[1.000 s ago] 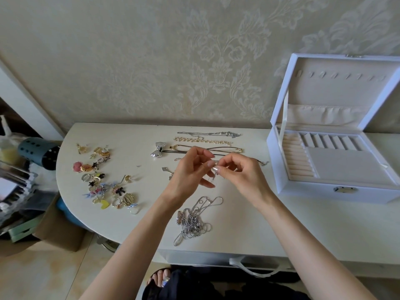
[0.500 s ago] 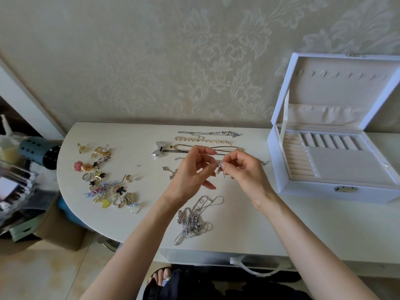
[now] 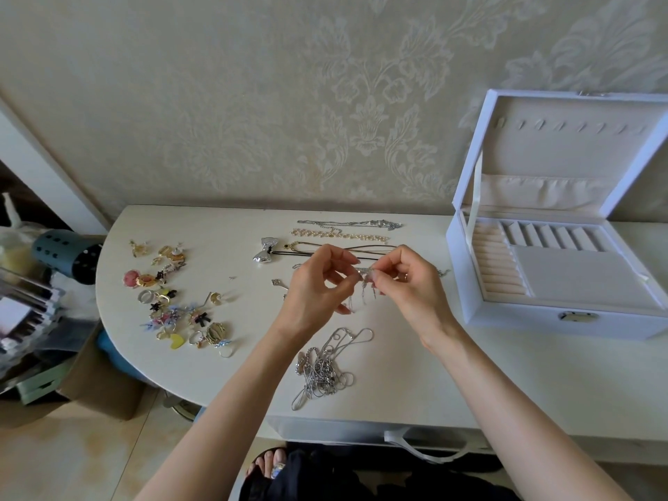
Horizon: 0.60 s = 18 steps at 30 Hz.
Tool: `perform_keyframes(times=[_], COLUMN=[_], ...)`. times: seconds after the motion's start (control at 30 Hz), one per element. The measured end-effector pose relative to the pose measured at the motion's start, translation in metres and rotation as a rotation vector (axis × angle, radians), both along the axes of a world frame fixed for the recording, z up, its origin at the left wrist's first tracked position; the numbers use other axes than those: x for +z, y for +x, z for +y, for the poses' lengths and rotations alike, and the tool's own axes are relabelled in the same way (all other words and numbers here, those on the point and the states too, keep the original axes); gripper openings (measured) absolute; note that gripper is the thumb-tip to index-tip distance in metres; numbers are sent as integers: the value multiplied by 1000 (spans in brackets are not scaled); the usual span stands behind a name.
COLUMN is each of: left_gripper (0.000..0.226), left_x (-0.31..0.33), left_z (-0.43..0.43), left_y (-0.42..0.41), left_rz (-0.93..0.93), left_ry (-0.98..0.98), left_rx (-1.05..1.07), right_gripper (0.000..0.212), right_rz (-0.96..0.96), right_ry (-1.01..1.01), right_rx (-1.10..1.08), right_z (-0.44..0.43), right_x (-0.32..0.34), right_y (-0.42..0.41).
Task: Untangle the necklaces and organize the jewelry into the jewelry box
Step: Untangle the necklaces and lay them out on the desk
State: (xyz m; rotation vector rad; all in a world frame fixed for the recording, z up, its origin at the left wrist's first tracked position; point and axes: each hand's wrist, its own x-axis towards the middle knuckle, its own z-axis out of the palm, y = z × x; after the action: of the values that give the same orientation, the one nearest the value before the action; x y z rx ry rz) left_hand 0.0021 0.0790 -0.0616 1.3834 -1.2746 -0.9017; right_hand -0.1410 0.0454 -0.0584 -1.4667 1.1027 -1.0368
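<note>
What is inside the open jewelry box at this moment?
The jewelry box shows bare ring rolls, narrow slots and a flat beige panel; no jewelry is visible. What lies under the panel is covered.

The necklace (image 3: 364, 280) I hold is silver, like the near tangled chains (image 3: 323, 372). A far chain (image 3: 336, 233) is gold. The jewelry box (image 3: 524, 325) on the right is white, lined cream. The table (image 3: 506, 385) is off-white; the wallpaper (image 3: 253, 103) is pale beige with a damask pattern.
</note>
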Motion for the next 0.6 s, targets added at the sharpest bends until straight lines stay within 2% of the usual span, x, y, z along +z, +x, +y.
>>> perform_keyframes(times=[0.27,0.6], left_gripper=[13,13], left_x=[2,0], left_z=[0,0], left_y=[1,0], left_rz=[23,-92], left_ry=[18,48], left_rx=[15,35], right_gripper=[9,17], right_rz=[-46,-5], right_ry=[46,-22], right_rx=[1,27], right_z=[-2,-1], right_x=[0,-5], right_y=[-2,0])
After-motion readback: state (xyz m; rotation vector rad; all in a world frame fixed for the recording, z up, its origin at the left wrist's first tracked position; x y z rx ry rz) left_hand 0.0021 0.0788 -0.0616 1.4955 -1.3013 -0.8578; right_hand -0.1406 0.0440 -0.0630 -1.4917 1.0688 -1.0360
